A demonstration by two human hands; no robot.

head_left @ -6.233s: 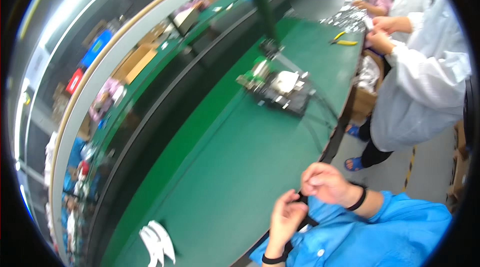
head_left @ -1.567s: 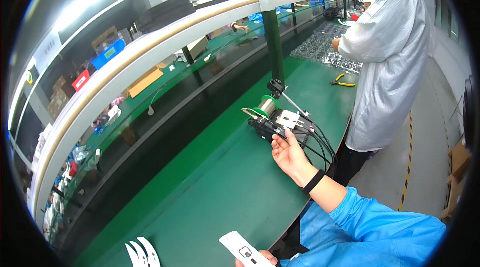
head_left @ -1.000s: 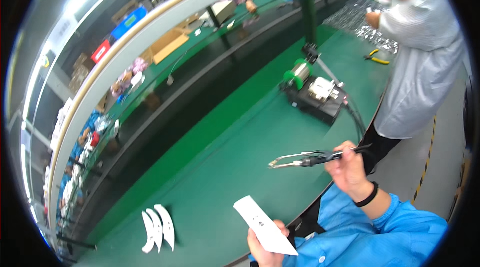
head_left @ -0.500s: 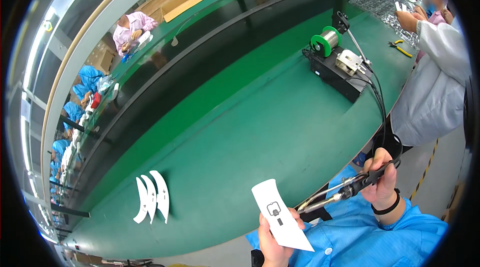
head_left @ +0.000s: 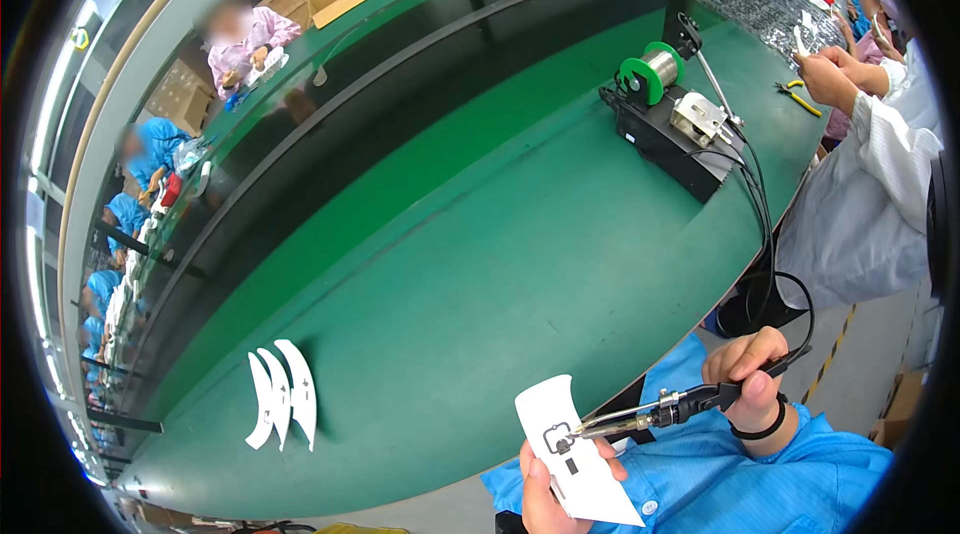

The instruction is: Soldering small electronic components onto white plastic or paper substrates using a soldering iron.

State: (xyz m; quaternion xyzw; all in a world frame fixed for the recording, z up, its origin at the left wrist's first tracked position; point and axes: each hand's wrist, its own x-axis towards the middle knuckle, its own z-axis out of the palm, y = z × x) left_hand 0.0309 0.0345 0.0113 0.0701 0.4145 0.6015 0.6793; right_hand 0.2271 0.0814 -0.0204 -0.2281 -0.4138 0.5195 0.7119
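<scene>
My left hand holds a white curved flexible strip with small dark parts on it, near the bottom edge in the head view. My right hand grips a black-handled soldering iron, its metal tip touching the strip near a dark square part. A black cable runs from the iron up to the black soldering station, which carries a green solder spool.
Three white curved strips lie on the green bench at the lower left. A person in a white coat stands at the right by yellow-handled pliers. Other workers sit beyond a dark conveyor channel.
My right hand took the soldering iron from the station and brought it down to the strip. My left hand raised the white strip; the view tilted down and left.
</scene>
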